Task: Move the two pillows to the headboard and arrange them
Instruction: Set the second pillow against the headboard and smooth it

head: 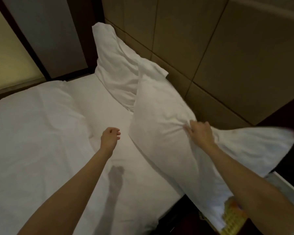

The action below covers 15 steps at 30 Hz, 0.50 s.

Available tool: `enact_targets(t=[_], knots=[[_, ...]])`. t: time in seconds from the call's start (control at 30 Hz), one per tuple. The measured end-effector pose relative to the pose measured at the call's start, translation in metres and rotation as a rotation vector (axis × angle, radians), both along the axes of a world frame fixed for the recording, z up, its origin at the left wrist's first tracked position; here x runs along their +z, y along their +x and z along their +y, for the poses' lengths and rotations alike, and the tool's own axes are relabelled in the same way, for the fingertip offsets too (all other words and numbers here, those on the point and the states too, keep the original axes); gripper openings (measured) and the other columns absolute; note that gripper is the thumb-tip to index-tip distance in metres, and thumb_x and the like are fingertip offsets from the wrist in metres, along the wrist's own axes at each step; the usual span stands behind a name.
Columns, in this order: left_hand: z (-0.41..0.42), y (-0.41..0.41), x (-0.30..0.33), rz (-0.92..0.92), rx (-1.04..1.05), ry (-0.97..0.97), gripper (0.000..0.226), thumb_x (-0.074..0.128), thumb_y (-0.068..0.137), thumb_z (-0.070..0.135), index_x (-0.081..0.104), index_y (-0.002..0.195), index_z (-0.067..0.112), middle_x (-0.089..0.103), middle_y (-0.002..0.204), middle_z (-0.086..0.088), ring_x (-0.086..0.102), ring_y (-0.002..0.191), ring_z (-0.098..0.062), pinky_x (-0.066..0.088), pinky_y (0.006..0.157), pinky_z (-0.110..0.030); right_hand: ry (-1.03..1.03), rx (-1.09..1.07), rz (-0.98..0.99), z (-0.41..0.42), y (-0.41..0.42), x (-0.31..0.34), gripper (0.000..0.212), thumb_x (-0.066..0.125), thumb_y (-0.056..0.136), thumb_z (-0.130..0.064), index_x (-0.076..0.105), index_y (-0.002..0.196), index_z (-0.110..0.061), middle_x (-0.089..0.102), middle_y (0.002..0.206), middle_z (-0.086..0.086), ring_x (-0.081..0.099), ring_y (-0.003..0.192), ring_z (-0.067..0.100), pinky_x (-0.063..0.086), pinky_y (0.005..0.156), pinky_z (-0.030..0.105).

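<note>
A white pillow [115, 65] leans upright against the tan padded headboard [210, 48] at the far corner of the bed. In front of it a second white pillow [163, 119] is lifted off the mattress and tilted, its far end overlapping the first. My right hand [200, 133] pinches a fold of its cover on the near side. My left hand [110, 138] hovers over the sheet just left of that pillow, fingers loosely curled, holding nothing.
The white bed sheet [98, 106] runs toward the headboard, with a folded white duvet [32, 133] to the left. A dark frame and wall panel [46, 39] stand beyond the bed. A yellow patterned item [231, 216] lies at the bed's right edge.
</note>
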State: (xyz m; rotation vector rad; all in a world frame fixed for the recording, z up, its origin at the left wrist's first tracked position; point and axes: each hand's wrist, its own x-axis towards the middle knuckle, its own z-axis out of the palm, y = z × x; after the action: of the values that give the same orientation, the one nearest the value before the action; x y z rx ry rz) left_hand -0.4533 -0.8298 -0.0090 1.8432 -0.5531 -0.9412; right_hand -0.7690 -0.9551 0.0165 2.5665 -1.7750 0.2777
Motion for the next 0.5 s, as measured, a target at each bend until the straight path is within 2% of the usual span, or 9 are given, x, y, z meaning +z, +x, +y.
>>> enact_targets(t=[0.07,0.13,0.23,0.37,0.5], knots=[[-0.014,-0.007,-0.003,-0.019,-0.027,0.022,0.026,0.036,0.095,0.015,0.061,0.099,0.009,0.063,0.093,-0.008,0.059,0.077,-0.019,0.042,0.064,-0.026,0.255,-0.143,0.038,-0.001,-0.023,-0.032,0.034,0.047,0.096,-0.037,0.058,0.104,-0.006,0.067,0.108,0.019,0.060,0.103,0.034,0.035,0.087,0.042],[-0.026,-0.011,-0.005,-0.036,-0.044,0.032,0.025,0.037,0.095,0.016,0.061,0.097,0.009,0.064,0.091,-0.007,0.059,0.075,-0.018,0.042,0.063,-0.025,0.279,-0.231,-0.040,-0.009,-0.037,-0.040,0.038,0.053,0.090,-0.043,0.055,0.105,-0.008,0.061,0.114,0.015,0.054,0.108,0.035,0.036,0.089,0.044],[-0.046,-0.016,-0.009,-0.057,-0.048,0.053,0.025,0.037,0.095,0.015,0.061,0.097,0.008,0.064,0.091,-0.008,0.059,0.078,-0.021,0.041,0.062,-0.025,0.253,-0.248,-0.086,-0.035,-0.037,-0.031,0.064,0.063,0.076,-0.060,0.047,0.115,-0.012,0.045,0.125,0.013,0.043,0.111,0.036,0.036,0.088,0.048],[-0.068,-0.025,-0.015,-0.064,-0.044,0.076,0.026,0.036,0.095,0.013,0.061,0.097,0.008,0.063,0.090,-0.007,0.059,0.080,-0.023,0.041,0.062,-0.025,0.423,-0.227,-0.238,-0.073,-0.010,-0.022,0.108,0.065,0.064,-0.072,0.016,0.144,-0.020,0.025,0.150,0.012,0.028,0.133,0.037,0.026,0.103,0.056],[-0.081,-0.031,-0.021,-0.098,-0.031,0.076,0.026,0.036,0.095,0.012,0.061,0.097,0.007,0.062,0.089,-0.006,0.059,0.076,-0.021,0.042,0.062,-0.024,0.556,-0.173,-0.167,-0.103,0.024,-0.030,0.127,0.065,0.058,-0.076,-0.005,0.149,-0.021,0.023,0.153,0.015,0.023,0.139,0.036,0.020,0.107,0.058]])
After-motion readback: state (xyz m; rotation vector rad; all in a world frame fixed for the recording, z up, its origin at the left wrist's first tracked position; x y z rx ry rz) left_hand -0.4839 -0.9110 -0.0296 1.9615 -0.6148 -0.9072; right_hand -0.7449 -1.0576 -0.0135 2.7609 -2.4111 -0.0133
